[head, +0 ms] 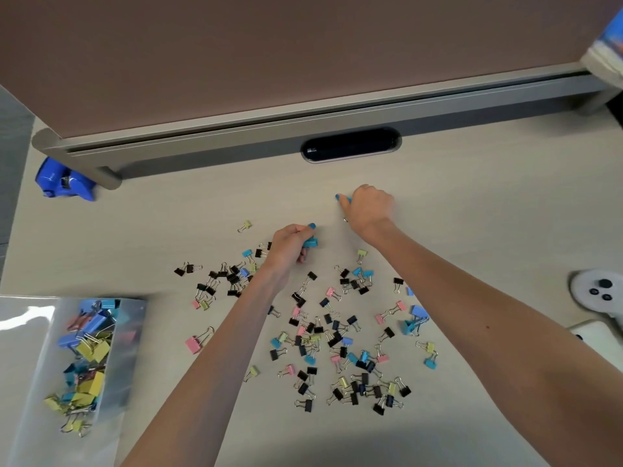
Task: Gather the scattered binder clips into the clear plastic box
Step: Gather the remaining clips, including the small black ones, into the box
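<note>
Both forearms reach forward over the desk [472, 214], palms down. Left hand [290, 246]: fingers curled, pinching a teal binder clip [310, 243] at the far edge of the scatter. Right hand [369, 205]: further forward and to the right, knuckles up, fingers curled down to the desk surface; whether it has hold of anything cannot be told. Loose binder clips [337, 335] lie spread beneath and between the arms. Clear plastic box [27, 365] sits at near left, holding some clips.
</note>
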Demonstrator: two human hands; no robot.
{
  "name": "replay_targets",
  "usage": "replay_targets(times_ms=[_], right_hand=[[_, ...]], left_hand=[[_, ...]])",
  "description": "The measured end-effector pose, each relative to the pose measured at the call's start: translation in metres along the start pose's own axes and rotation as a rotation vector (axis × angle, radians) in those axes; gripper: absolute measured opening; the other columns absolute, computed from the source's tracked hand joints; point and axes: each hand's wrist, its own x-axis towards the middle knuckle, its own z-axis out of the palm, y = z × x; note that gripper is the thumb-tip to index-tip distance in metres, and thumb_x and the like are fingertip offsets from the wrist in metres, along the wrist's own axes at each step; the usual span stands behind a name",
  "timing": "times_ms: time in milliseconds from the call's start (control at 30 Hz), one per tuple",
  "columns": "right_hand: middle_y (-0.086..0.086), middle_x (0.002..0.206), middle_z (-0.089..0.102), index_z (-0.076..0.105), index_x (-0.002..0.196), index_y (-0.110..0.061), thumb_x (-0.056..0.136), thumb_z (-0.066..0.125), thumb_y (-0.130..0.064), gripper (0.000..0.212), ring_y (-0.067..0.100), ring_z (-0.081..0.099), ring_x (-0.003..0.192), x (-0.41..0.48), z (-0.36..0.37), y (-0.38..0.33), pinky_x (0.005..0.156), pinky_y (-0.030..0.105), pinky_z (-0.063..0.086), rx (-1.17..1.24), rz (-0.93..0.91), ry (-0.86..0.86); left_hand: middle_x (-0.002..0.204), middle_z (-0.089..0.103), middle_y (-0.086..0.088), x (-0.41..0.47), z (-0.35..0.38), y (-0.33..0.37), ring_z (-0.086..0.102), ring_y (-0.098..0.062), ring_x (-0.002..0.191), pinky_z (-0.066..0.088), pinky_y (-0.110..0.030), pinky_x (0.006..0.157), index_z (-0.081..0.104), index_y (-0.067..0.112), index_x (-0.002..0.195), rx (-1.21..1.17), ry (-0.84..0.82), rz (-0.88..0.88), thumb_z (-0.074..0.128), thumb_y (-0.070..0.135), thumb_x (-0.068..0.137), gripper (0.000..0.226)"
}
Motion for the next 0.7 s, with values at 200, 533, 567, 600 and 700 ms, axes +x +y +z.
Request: replay_targets(times_ms=[200, 533, 567, 600, 700], right_hand=[[0.006, 0.081, 0.057, 0.052, 0.088, -0.007, 0.098, 0.039, -0.046, 0.042, 0.026, 0.056, 0.076, -0.013, 0.003, 0.003, 0.061, 0.031, 0.036, 0.318, -0.045, 0.026], [-0.003, 0.048, 0.024, 0.043, 0.066, -0.011, 0.091, 0.05, -0.042, 0.041, 0.012, 0.019, 0.038, -0.097, 0.006, 0.056, 0.039, 0.023, 0.014, 1.63, 0.055, -0.597], [-0.002, 0.051, 0.024, 0.045, 0.068, -0.009, 0.091, 0.047, -0.041, 0.039, 0.012, 0.018, 0.04, -0.104, 0.009, 0.062, 0.041, 0.025, 0.013, 1.672, 0.052, -0.659], [-0.002, 0.053, 0.025, 0.049, 0.07, -0.007, 0.091, 0.045, -0.039, 0.038, 0.012, 0.018, 0.042, -0.11, 0.011, 0.067, 0.041, 0.025, 0.013, 1.697, 0.039, -0.7], [0.003, 0.057, 0.034, 0.057, 0.078, -0.006, 0.09, 0.044, -0.033, 0.032, 0.013, 0.023, 0.043, -0.123, 0.013, 0.08, 0.04, 0.023, 0.017, 1.702, -0.027, -0.758]], left_hand=[[0.073, 0.052, -0.002, -0.011, 0.0, -0.005, 0.04, -0.008, 0.054, 0.034, -0.018, 0.047, 0.057, 0.009, 0.093, -0.218, -0.149, -0.054, 0.054, 0.015, 0.095, 0.007], [0.075, 0.053, -0.005, -0.05, 0.001, -0.015, 0.049, -0.013, 0.062, 0.046, -0.02, 0.054, 0.056, 0.01, 0.079, -0.399, -0.461, -0.079, 0.049, 0.028, 0.093, 0.024], [0.075, 0.053, -0.005, -0.053, 0.002, -0.018, 0.049, -0.014, 0.062, 0.047, -0.021, 0.055, 0.055, 0.01, 0.078, -0.392, -0.466, -0.083, 0.048, 0.03, 0.093, 0.026], [0.074, 0.052, -0.004, -0.057, 0.004, -0.021, 0.049, -0.014, 0.061, 0.047, -0.022, 0.056, 0.054, 0.01, 0.077, -0.391, -0.467, -0.089, 0.048, 0.032, 0.093, 0.028], [0.071, 0.05, -0.003, -0.069, 0.012, -0.031, 0.047, -0.014, 0.061, 0.043, -0.023, 0.057, 0.049, 0.012, 0.071, -0.36, -0.46, -0.092, 0.048, 0.031, 0.093, 0.029]])
